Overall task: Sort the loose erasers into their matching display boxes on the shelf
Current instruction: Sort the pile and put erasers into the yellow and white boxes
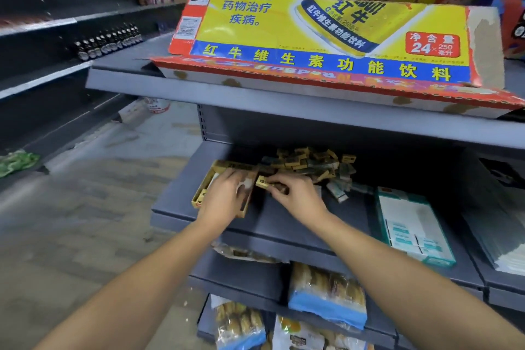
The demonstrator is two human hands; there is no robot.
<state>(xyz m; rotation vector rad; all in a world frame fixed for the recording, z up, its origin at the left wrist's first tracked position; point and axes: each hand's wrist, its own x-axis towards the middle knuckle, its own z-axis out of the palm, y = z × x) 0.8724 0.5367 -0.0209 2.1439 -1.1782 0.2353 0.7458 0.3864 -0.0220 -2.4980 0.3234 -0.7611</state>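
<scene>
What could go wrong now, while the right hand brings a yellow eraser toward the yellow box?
1. The left hand covers much of the yellow display box, so the yellow eraser in the right hand might miss the opening.
2. The loose pile mixes yellow and darker erasers, so a wrong type could slip in.
3. The box sits near the shelf front edge and a push might tip it off.

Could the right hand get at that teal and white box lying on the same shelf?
Probably yes. The teal and white box lies uncovered just right of the right hand, though its fingers now pinch a yellow eraser.
</scene>
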